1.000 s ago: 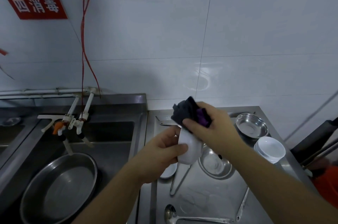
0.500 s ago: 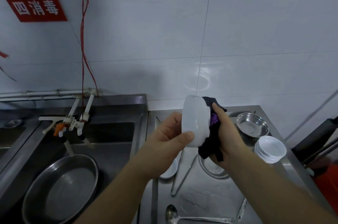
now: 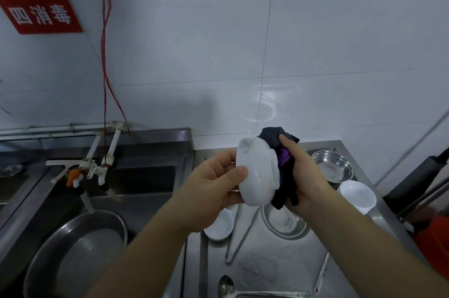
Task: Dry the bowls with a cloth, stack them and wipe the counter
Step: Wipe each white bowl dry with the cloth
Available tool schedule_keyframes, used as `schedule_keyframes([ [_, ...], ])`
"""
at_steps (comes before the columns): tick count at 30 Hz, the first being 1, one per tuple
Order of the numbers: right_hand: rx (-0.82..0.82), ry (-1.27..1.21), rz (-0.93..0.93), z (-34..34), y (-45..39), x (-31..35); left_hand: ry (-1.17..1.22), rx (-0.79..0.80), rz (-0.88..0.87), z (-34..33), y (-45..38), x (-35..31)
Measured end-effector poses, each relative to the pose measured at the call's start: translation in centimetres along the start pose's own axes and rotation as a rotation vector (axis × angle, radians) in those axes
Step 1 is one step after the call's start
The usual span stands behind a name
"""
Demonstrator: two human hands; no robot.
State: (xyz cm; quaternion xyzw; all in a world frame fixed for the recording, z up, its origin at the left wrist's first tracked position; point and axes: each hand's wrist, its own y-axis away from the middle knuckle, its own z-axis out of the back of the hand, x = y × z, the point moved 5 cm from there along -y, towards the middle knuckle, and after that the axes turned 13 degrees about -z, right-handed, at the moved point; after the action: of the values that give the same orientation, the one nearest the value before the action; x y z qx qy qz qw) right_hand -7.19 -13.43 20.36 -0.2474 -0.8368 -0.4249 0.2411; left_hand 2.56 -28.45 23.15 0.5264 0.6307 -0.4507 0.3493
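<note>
My left hand [image 3: 213, 181] grips a white bowl [image 3: 257, 173] on its side above the steel counter [image 3: 274, 266], its outside facing me. Against the bowl's right side, my right hand [image 3: 303, 176] presses a dark cloth with a purple patch [image 3: 283, 156]. Below on the counter lie a small white bowl [image 3: 220, 226], partly under my left wrist, and a steel bowl [image 3: 284, 222]. Another steel bowl [image 3: 332, 168] sits at the back right, with a stack of white bowls [image 3: 357, 196] in front of it.
A sink to the left holds a large steel basin [image 3: 75, 251] under white taps [image 3: 97, 168]. Ladles and a spoon [image 3: 228, 286] lie on the counter near me. Dark handles [image 3: 413, 181] and something orange [image 3: 435, 239] stand at the right edge.
The bowl has been turned from hanging below the cloth to lying on its side. My right hand with the cloth has moved from on top of it to its right side.
</note>
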Motion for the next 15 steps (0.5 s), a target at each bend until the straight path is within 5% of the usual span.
schedule_keyframes([
  [9,-0.101,-0.155,-0.076,1.0,-1.0,-3.3,-0.203,0.027,-0.097,-1.4,0.8,2.1],
  [15,-0.168,-0.02,-0.014,1.3,-0.5,-1.4,0.16,-0.167,0.075,-0.2,-0.1,1.1],
])
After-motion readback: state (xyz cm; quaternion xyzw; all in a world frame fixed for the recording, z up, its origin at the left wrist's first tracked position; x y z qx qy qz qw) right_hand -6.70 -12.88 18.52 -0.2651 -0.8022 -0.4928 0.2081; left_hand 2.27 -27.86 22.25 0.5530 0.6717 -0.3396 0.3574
